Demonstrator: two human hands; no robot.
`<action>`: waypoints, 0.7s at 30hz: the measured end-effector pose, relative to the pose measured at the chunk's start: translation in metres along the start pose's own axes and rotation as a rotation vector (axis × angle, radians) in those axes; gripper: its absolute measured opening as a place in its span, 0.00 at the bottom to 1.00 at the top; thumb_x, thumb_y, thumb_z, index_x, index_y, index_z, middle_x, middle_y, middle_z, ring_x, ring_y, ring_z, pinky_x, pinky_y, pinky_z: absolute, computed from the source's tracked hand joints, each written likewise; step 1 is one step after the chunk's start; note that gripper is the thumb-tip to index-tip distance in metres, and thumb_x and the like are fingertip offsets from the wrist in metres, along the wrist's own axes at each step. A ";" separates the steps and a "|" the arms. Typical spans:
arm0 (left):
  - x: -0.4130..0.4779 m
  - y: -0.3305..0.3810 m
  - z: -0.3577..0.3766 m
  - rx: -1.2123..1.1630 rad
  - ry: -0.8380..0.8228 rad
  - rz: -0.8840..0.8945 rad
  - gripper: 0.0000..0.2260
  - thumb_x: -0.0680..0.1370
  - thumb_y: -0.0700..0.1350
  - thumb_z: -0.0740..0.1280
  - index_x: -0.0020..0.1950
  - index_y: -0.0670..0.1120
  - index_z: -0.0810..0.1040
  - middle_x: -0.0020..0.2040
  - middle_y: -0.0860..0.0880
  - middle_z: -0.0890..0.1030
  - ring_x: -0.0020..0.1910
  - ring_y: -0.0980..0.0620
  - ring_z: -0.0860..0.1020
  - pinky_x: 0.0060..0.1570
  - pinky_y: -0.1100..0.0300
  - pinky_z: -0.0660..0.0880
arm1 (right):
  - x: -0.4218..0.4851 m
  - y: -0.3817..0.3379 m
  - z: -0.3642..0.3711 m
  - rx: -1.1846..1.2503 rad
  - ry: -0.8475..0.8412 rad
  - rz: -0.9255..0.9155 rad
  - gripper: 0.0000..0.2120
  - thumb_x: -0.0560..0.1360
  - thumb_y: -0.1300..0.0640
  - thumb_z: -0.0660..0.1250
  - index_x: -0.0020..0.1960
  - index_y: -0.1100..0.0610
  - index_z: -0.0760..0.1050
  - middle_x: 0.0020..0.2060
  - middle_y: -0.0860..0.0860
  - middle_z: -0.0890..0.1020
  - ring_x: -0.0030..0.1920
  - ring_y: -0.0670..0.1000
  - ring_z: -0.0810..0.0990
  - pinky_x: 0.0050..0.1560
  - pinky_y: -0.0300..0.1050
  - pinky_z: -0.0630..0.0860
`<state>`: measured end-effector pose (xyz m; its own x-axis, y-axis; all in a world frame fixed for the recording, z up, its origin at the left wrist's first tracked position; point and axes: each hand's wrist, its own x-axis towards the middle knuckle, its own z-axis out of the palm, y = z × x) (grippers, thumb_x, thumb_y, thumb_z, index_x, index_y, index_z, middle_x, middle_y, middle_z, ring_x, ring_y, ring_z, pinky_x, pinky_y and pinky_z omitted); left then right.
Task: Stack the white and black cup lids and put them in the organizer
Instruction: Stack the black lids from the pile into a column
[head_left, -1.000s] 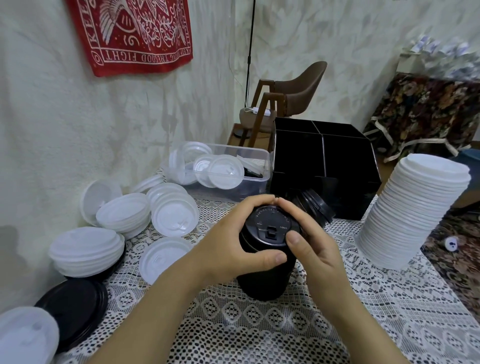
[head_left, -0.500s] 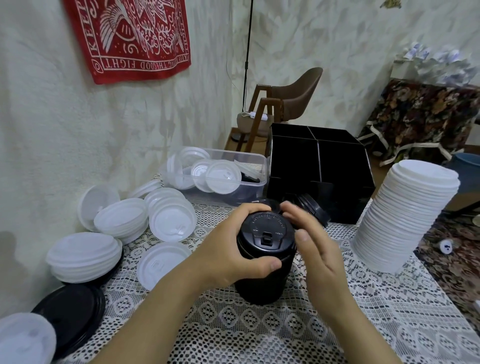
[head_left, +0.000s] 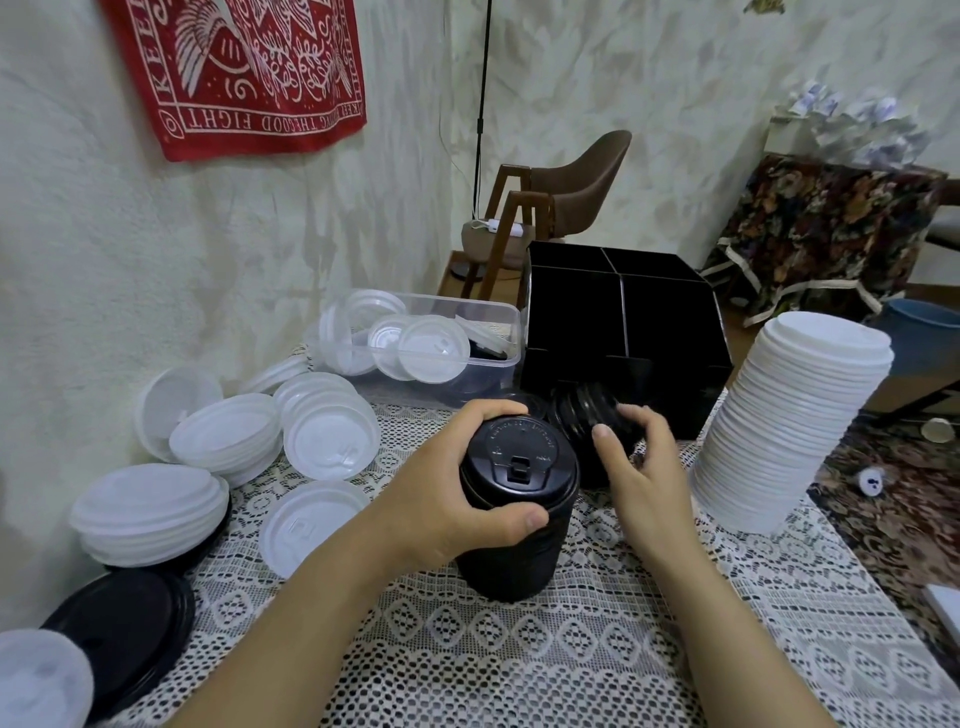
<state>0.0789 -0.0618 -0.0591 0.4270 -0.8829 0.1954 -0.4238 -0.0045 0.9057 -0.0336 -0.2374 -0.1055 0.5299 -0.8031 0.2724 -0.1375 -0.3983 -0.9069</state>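
Left hand (head_left: 441, 499) grips one upright black lid stack (head_left: 519, 462). Right hand (head_left: 649, 478), half-curled, perhaps touches the second, tilted black lid stack (head_left: 579, 415), which stands before the organizer (head_left: 670, 332).

Red wall banner (head_left: 244, 67): "THE GOOD FIGHT", upside down; embossed lettering on black lid (head_left: 519, 454) illegible.

Head view, sole camera: wide-angle, worn high, facing forward and down across the table (head_left: 519, 670); nearest the left hand (head_left: 447, 499) and right hand (head_left: 647, 483), with the stack of black lids (head_left: 519, 447) mid-frame; organizer (head_left: 670, 322) and wall (head_left: 156, 260) farther back.
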 end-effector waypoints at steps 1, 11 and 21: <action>0.000 0.000 0.000 0.002 0.001 0.002 0.32 0.61 0.56 0.75 0.63 0.60 0.70 0.55 0.59 0.81 0.57 0.58 0.79 0.56 0.64 0.74 | -0.001 -0.001 0.000 0.041 -0.002 0.001 0.12 0.78 0.49 0.66 0.61 0.48 0.71 0.61 0.48 0.75 0.63 0.50 0.74 0.65 0.54 0.72; 0.000 0.003 0.000 0.002 0.002 0.007 0.31 0.60 0.56 0.74 0.62 0.59 0.70 0.54 0.60 0.80 0.55 0.59 0.79 0.52 0.67 0.74 | -0.005 -0.007 0.003 0.098 0.001 -0.085 0.19 0.72 0.53 0.74 0.59 0.47 0.71 0.53 0.39 0.76 0.55 0.37 0.76 0.56 0.35 0.72; 0.000 0.003 0.000 -0.002 -0.006 0.007 0.31 0.61 0.56 0.74 0.63 0.60 0.70 0.54 0.62 0.80 0.55 0.60 0.79 0.53 0.67 0.74 | -0.008 -0.014 -0.001 0.186 0.086 -0.212 0.28 0.70 0.59 0.76 0.65 0.48 0.69 0.59 0.38 0.75 0.60 0.38 0.74 0.62 0.36 0.71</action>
<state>0.0776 -0.0615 -0.0564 0.4187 -0.8859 0.1996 -0.4255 0.0028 0.9050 -0.0364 -0.2255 -0.0950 0.4560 -0.7485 0.4816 0.1293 -0.4796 -0.8679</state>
